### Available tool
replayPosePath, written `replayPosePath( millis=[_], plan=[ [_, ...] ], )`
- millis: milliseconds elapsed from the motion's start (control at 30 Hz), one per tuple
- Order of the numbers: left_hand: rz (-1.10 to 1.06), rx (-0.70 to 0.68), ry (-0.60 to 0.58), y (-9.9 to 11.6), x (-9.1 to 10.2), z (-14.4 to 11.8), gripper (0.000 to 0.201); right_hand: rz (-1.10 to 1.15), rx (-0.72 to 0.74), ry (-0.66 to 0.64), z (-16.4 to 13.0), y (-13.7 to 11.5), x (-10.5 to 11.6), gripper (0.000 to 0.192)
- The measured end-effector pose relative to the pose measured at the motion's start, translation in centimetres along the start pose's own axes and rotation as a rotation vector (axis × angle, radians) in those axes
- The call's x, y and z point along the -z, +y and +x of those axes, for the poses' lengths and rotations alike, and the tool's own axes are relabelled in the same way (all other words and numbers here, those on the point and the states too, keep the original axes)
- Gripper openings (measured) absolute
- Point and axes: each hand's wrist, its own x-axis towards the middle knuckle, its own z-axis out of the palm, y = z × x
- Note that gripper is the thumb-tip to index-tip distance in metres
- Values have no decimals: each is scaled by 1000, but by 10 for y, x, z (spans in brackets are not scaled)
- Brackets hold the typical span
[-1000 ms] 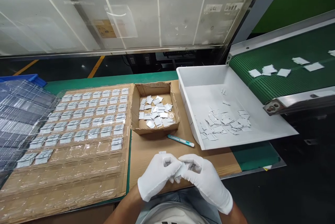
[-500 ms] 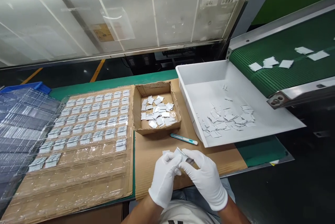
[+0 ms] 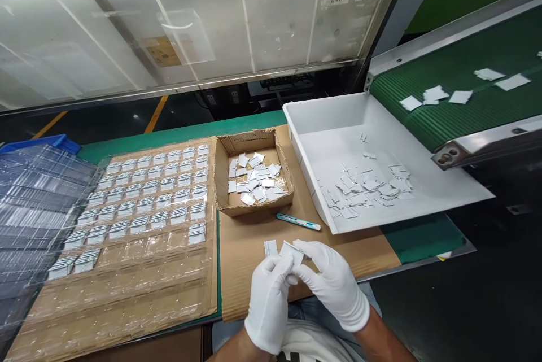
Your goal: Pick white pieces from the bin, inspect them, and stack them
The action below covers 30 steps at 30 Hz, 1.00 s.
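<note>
White piece [image 3: 293, 252], flat and squarish with a thin grey line along its top edge, sits tilted between the two gloved hands, above the near edge of the bench [image 3: 237, 122]; whether it is one layer or several is hard to tell. The left hand [image 3: 267, 305] pinches its lower left side, fingers curled in. The right hand [image 3: 336, 283] has thumb and forefinger, slightly parted, on its right side. Just beyond the left fingertips shows a second piece [image 3: 270, 247], partly hidden, its left edge striped.

Beyond the hands, one turquoise cutter [image 3: 298, 222] lies on a cardboard sheet [image 3: 240, 263]. Behind it stands one cardboard box [image 3: 254, 208], with some two dozen loose pieces, many overlapping. To the right is one white bin [image 3: 330, 117], holding a heap too tangled to count. Over its far right corner reaches one green belt [image 3: 423, 119], carrying at least six pieces.

To the left, one clear tray [image 3: 127, 288] bears 38 small stacks: five rows of seven, then three in the sixth. Past it lean many nested trays [image 3: 38, 198], uncountable, with one blue crate [image 3: 63, 143] behind.
</note>
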Motion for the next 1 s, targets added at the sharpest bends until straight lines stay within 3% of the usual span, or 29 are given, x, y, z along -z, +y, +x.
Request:
replayPosePath(
  millis=[233, 433, 1000],
  plan=[
    [-13, -28, -107, 5, 3, 4, 37, 126, -87, -115, 8, -8, 15, 22],
    [-121, 55, -44, 6, 5, 9, 38, 219, -128, -246, 15, -14, 24, 17],
    [-60, 13, -70, 1, 14, 7, 35, 252, -214, -385, 18, -14, 23, 13]
  ],
)
